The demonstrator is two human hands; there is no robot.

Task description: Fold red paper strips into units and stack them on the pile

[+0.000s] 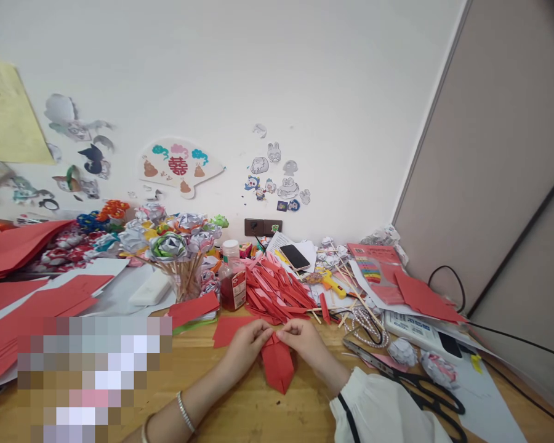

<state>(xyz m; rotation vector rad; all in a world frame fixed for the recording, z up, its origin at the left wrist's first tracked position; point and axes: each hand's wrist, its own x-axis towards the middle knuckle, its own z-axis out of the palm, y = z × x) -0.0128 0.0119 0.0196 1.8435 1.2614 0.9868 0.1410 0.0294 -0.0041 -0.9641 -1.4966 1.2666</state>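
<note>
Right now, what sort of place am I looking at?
Probably a paper-craft workspace, though I can't tell whether it's a home or a studio. The left hand and right hand hold folded red paper, with paper flowers and large scissors nearby.

Wooden table (240,406). Directly on surface: labelled jar (233,284), heap of red paper strips (277,286), red sheet (225,332), bead string (362,327), black-handled scissors (388,370), white sheet (489,400) at right.

Left hand (245,349) and right hand (307,346) nearly meet; fingers (261,326) pinched; both forearms (212,389) slant inward.
</note>
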